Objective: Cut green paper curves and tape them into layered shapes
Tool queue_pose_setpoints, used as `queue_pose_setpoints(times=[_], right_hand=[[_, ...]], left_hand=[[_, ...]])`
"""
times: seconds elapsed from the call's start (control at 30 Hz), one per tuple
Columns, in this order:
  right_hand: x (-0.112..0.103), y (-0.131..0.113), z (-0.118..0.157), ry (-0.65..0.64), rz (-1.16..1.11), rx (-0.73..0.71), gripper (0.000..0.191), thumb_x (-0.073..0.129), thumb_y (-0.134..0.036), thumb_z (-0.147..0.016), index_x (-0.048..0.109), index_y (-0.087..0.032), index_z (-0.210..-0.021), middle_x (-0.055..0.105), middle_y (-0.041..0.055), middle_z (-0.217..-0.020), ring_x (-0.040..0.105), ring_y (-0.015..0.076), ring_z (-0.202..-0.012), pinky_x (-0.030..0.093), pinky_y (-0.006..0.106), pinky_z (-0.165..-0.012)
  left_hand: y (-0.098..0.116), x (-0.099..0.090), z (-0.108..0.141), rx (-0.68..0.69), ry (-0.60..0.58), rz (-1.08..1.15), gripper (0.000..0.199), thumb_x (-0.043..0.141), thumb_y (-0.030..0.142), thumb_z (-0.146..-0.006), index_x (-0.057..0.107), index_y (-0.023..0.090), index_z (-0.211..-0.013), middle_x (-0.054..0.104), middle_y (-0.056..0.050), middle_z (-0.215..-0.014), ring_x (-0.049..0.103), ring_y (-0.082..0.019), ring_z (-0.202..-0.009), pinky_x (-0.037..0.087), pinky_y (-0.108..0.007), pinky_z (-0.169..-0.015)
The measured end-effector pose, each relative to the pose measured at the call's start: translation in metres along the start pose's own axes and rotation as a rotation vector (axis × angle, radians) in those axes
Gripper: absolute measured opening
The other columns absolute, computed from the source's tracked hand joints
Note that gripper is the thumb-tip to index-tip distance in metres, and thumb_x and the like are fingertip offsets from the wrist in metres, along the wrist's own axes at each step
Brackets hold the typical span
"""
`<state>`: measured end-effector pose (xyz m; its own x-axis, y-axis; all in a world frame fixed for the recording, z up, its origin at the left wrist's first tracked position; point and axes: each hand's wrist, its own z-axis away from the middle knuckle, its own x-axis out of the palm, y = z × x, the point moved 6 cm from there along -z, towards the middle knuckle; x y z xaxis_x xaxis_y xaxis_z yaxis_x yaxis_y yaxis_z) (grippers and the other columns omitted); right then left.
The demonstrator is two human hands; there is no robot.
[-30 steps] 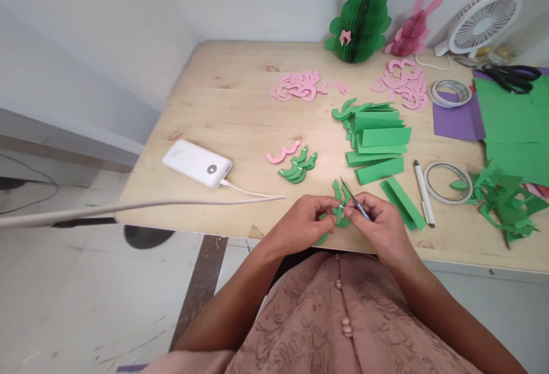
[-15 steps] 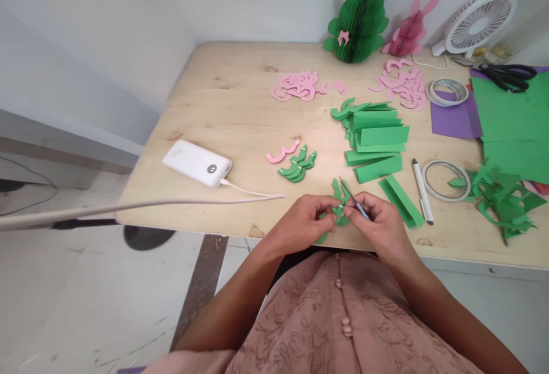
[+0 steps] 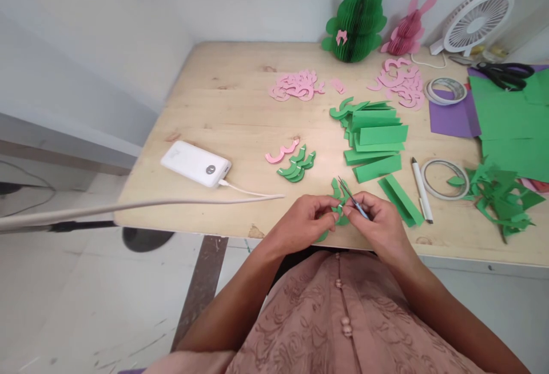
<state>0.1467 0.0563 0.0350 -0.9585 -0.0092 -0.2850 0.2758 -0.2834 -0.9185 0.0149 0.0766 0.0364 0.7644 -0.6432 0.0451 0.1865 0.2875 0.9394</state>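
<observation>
My left hand (image 3: 309, 222) is closed, its thumb and fingers pinching a curved green paper cutout (image 3: 335, 185) close to the table's front edge. A small white strip shows on the cutout between my fingertips. My right hand (image 3: 377, 219) is closed round a slim pointed tool (image 3: 352, 197) with dark tips and a light blue body; its exact kind is unclear. The tool points away from me, and my right fingertips meet the green paper. Just beyond lie a small stack of green cutouts (image 3: 297, 165) with white strips and a wavy pink cutout (image 3: 282, 152).
Folded green paper strips (image 3: 380, 134), a white pen (image 3: 422, 191), a tape roll (image 3: 446, 179) and green scraps (image 3: 506, 202) lie to the right. A power bank (image 3: 195, 163) with a cable sits left. Paper rabbits (image 3: 358, 22) and a fan (image 3: 476, 22) stand at the back.
The whole view has shifted very slightly. Both hands keep the same hold on the green cutout and the pointed tool.
</observation>
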Motion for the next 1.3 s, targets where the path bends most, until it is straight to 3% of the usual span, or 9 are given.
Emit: queue_pose_setpoints(times=[0.23, 0.67, 1.03, 1.3], right_hand=[[0.0006, 0.0, -0.0004, -0.011, -0.008, 0.012, 0.013, 0.061, -0.03, -0.075, 0.058, -0.019, -0.07, 0.052, -0.0031, -0.06, 0.046, 0.0107, -0.056, 0.037, 0.022, -0.052], [-0.0005, -0.0026, 0.0005, -0.006, 0.035, -0.017, 0.013, 0.06, -0.03, -0.075, 0.059, -0.019, -0.069, 0.051, -0.0033, -0.058, 0.045, 0.0108, -0.055, 0.037, 0.022, -0.051], [-0.0004, -0.0063, 0.0006, -0.002, 0.079, -0.014, 0.013, 0.059, -0.03, -0.075, 0.059, -0.018, -0.067, 0.051, -0.0042, -0.055, 0.044, 0.01, -0.052, 0.034, 0.022, -0.049], [-0.0003, -0.0068, -0.0007, -0.009, 0.093, -0.03, 0.012, 0.059, -0.028, -0.074, 0.057, -0.019, -0.066, 0.051, -0.0039, -0.056, 0.044, 0.0104, -0.052, 0.034, 0.022, -0.049]], left_hand=[[0.0005, -0.0007, -0.0015, 0.008, 0.012, 0.016, 0.025, 0.053, 0.028, -0.083, 0.069, 0.011, -0.093, 0.053, 0.0, -0.067, 0.043, -0.011, -0.062, 0.035, -0.022, -0.058], [-0.0008, -0.0012, 0.0, -0.021, 0.041, 0.007, 0.03, 0.049, 0.037, -0.086, 0.059, 0.012, -0.072, 0.032, 0.004, -0.061, 0.029, -0.008, -0.055, 0.022, -0.021, -0.048], [0.0012, -0.0046, 0.0012, -0.045, 0.091, -0.032, 0.03, 0.048, 0.036, -0.082, 0.061, 0.013, -0.068, 0.044, 0.001, -0.064, 0.037, -0.01, -0.06, 0.03, -0.02, -0.05], [0.0019, -0.0051, 0.0016, -0.056, 0.082, -0.032, 0.031, 0.049, 0.037, -0.082, 0.06, 0.013, -0.067, 0.045, 0.001, -0.063, 0.038, -0.01, -0.059, 0.032, -0.019, -0.05]])
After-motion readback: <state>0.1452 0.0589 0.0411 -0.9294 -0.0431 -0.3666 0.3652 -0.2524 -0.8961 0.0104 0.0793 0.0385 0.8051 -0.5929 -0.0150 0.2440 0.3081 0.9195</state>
